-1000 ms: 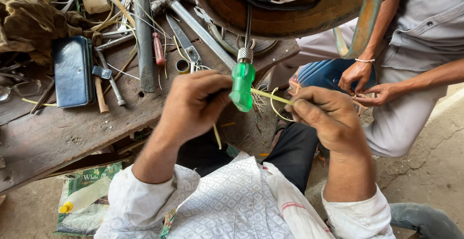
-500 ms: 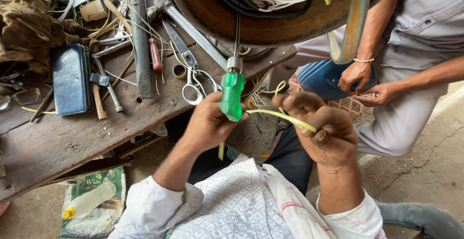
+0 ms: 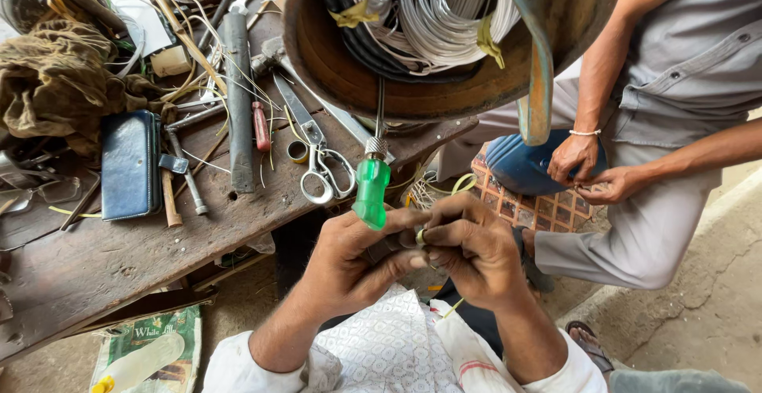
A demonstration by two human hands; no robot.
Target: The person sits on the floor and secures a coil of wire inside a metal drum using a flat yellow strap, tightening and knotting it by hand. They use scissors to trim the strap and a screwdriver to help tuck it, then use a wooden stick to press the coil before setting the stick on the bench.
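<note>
My hands meet over my lap, a translucent green plastic-handled screwdriver (image 3: pixel 371 193) between them.

My left hand (image 3: pixel 357 262) is closed around the screwdriver's handle, its metal shaft rising toward the rusty round motor housing (image 3: pixel 333 67) packed with white wire coils. My right hand (image 3: pixel 472 250) presses against the left, fingers pinched together on something small I cannot make out. Steel scissors (image 3: pixel 317 159) and a dark blue case (image 3: pixel 129 164) lie on the worn wooden bench (image 3: pixel 87 274). A seated co-worker's hands (image 3: pixel 591 172) rest nearby.
</note>
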